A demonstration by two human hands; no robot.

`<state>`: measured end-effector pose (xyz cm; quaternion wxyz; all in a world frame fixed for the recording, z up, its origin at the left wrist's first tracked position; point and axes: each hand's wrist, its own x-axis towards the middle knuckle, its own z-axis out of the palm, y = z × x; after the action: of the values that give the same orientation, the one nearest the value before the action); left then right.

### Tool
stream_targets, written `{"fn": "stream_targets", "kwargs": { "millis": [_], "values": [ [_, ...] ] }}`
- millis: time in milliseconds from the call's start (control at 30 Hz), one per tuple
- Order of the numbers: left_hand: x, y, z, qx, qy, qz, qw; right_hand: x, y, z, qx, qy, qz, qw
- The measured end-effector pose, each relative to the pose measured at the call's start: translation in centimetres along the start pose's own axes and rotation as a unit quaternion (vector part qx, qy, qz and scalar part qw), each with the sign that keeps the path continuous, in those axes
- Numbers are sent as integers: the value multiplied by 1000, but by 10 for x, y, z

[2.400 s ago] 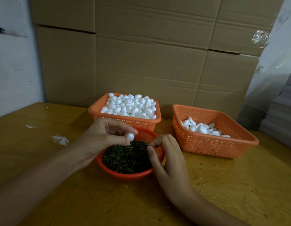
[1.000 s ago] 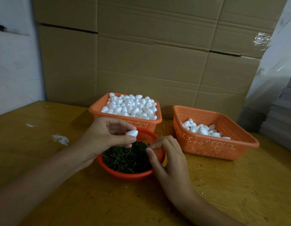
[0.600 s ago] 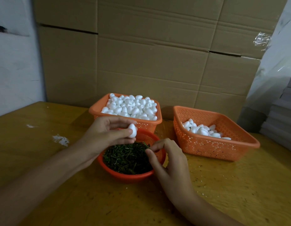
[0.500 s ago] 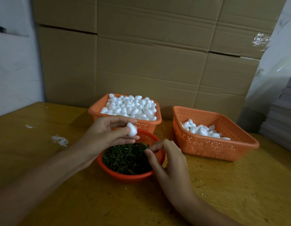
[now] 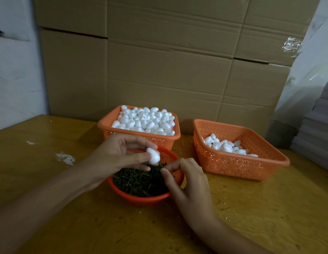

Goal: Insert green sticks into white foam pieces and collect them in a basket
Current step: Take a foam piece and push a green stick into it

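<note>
My left hand (image 5: pixel 121 154) pinches a white egg-shaped foam piece (image 5: pixel 153 156) between thumb and fingers, over the round orange bowl (image 5: pixel 141 199) of green sticks (image 5: pixel 139 182). My right hand (image 5: pixel 187 180) pinches a green stick (image 5: pixel 162 166) at the bowl's right edge, its tip just under the foam piece. Behind the bowl an orange basket (image 5: pixel 137 136) is heaped with plain foam pieces (image 5: pixel 145 121). A second orange basket (image 5: pixel 242 167) to the right holds several foam pieces (image 5: pixel 227 145).
Everything stands on a yellow wooden table (image 5: pixel 269 208) with white paint marks (image 5: pixel 65 158) at the left. Large cardboard boxes (image 5: pixel 168 61) form a wall right behind the baskets. Grey stacked sheets (image 5: pixel 319 129) rise at the right edge.
My left hand has turned the foam piece from lying sideways to pointing down toward the bowl. My right hand has lifted its pinched fingertips up to just below the foam piece.
</note>
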<state>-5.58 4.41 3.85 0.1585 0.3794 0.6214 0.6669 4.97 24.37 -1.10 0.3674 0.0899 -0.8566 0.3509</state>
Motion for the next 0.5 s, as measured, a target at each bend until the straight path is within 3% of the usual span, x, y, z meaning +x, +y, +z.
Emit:
{"fn": "stream_targets", "kwargs": {
  "millis": [300, 500],
  "values": [
    [0, -3, 11, 122, 7, 59, 991, 1, -1, -2, -16, -8, -5, 1000],
    [-2, -3, 10, 125, 13, 76, 989, 3, 0, -1, -5, -12, 1, 1000]
  ]
}}
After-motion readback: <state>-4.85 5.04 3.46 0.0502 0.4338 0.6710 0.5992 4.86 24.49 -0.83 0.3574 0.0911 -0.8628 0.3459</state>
